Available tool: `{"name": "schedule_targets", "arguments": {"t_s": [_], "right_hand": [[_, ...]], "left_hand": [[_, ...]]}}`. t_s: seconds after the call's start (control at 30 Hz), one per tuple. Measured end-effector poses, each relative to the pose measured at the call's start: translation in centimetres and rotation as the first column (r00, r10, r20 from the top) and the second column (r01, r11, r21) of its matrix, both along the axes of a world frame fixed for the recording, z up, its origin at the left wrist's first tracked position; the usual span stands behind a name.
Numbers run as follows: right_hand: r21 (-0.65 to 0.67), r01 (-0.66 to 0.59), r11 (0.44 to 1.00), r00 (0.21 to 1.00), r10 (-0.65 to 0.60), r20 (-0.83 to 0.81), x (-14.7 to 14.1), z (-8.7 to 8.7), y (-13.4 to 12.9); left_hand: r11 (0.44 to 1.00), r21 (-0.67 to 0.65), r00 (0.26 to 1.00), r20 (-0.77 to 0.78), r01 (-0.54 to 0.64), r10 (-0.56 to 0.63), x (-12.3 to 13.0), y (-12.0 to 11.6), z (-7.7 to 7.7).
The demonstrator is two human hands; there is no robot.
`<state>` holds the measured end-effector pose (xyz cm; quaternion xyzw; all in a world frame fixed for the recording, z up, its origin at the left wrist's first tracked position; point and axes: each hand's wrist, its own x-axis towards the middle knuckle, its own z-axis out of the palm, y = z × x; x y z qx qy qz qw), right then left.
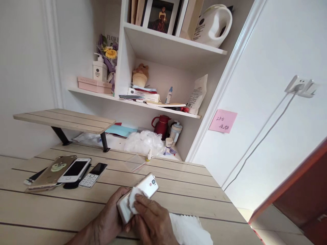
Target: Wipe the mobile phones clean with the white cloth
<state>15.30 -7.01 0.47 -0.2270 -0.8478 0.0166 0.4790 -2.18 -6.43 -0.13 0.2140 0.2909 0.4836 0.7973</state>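
The left hand (107,214) cradles a white-backed smartphone (150,185) just above the slatted wooden table (178,194) — its fingers curl behind, mostly hidden. The right hand (150,217), fingers pressed together, pins a crumpled white tissue (135,200) to the glossy back; a keypad phone (93,174) lies well aside.

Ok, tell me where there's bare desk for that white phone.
Bare desk planks lie right of the white phone, above the tissue sheet, and left of the left hand, below the phone pile. Crowded: that pile and the back, around the crumpled plastic.
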Motion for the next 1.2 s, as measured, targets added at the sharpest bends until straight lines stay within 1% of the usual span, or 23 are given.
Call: {"name": "schedule_targets", "arguments": {"t_s": [0.03, 0.1, 0.17, 0.2, 0.23, 0.33, 0.4, 0.43, 0.5, 0.57, 0.63, 0.7, 0.8, 0.87, 0.9, 0.97, 1.07, 1.13, 1.2], "right_hand": [[-0.022, 0.025, 0.999, 1.000, -0.025, -0.005, 0.3, 0.0, 0.2], [-0.057, 0.133, 0.989, 0.990, -0.136, -0.042, 1.0, 0.0, 0.7], [-0.049, 0.227, 0.973, 0.969, -0.231, -0.092, 1.4, -0.1, 1.1], [-0.040, 0.242, 0.969, 0.965, -0.245, -0.095, 1.3, -0.2, 1.1], [-0.024, 0.227, 0.974, 0.970, -0.228, -0.084, 1.2, -0.2, 1.0], [0.059, 0.084, 0.995, 0.996, -0.083, -0.018, 0.3, -0.4, 0.4], [0.088, 0.040, 0.995, 0.999, -0.040, -0.005, 0.0, -0.3, 0.3], [0.082, 0.058, 0.995, 0.998, -0.057, -0.015, 0.1, -0.3, 0.4], [0.029, 0.150, 0.988, 0.986, -0.148, -0.075, 0.6, -0.2, 0.8], [-0.037, 0.229, 0.973, 0.961, -0.232, -0.154, 1.1, -0.2, 1.3], [-0.078, 0.241, 0.967, 0.949, -0.252, -0.190, 1.3, -0.4, 1.5], [-0.084, 0.196, 0.977, 0.965, -0.207, -0.159, 1.0, -0.8, 1.2], [-0.061, 0.091, 0.994, 0.989, -0.097, -0.110, 0.2, -1.5, 0.4], [-0.051, 0.037, 0.998, 0.997, -0.041, -0.069, 0.1, -1.7, 0.2], [-0.051, 0.035, 0.998, 0.998, -0.037, -0.054, 0.2, -1.6, 0.2], [-0.057, 0.076, 0.996, 0.995, -0.079, -0.061, 0.9, -1.3, 0.7], [-0.072, 0.154, 0.986, 0.975, -0.163, -0.148, 1.5, -0.9, 1.2], [-0.077, 0.142, 0.987, 0.976, -0.152, -0.153, 1.2, -0.9, 1.0], [-0.080, 0.104, 0.991, 0.986, -0.114, -0.124, 0.4, -1.1, 0.4]], "left_hand": [[1.000, 0.011, 0.999, -0.028, -0.018, 0.018, 0.0, -0.1, 0.2], [0.999, 0.023, 0.994, -0.099, -0.048, 0.050, 0.2, -0.4, 0.8], [0.999, 0.030, 0.992, -0.117, -0.039, 0.042, 0.3, -0.6, 1.2], [0.999, 0.029, 0.992, -0.120, -0.034, 0.038, 0.3, -0.7, 1.3], [0.999, 0.027, 0.992, -0.120, -0.036, 0.039, 0.4, -0.7, 1.2], [0.993, 0.048, 0.989, -0.096, -0.104, 0.108, 0.6, -0.9, 0.8], [0.987, 0.093, 0.987, -0.078, -0.132, 0.139, 0.8, -1.1, 0.5], [0.984, 0.126, 0.988, -0.082, -0.122, 0.133, 0.8, -1.2, 0.4], [0.978, 0.200, 0.987, -0.131, -0.063, 0.090, 0.9, -1.3, 0.2], [0.960, 0.279, 0.977, -0.198, -0.015, 0.073, 1.0, -1.2, -0.2], [0.934, 0.356, 0.967, -0.238, -0.002, 0.093, 1.2, -0.9, -0.8], [0.914, 0.404, 0.959, -0.251, -0.020, 0.132, 1.4, -0.6, -1.2], [0.914, 0.401, 0.952, -0.254, -0.058, 0.172, 1.6, -0.6, -1.4], [0.917, 0.394, 0.953, -0.249, -0.063, 0.173, 1.6, -0.7, -1.2], [0.916, 0.397, 0.953, -0.254, -0.056, 0.168, 1.6, -0.7, -1.2], [0.913, 0.406, 0.947, -0.276, -0.039, 0.164, 1.4, -0.7, -1.4], [0.913, 0.408, 0.941, -0.300, -0.025, 0.160, 1.3, -0.6, -1.7], [0.914, 0.404, 0.939, -0.299, -0.035, 0.168, 1.4, -0.6, -1.6], [0.916, 0.397, 0.932, -0.313, -0.046, 0.182, 1.4, -0.7, -1.3]]}}
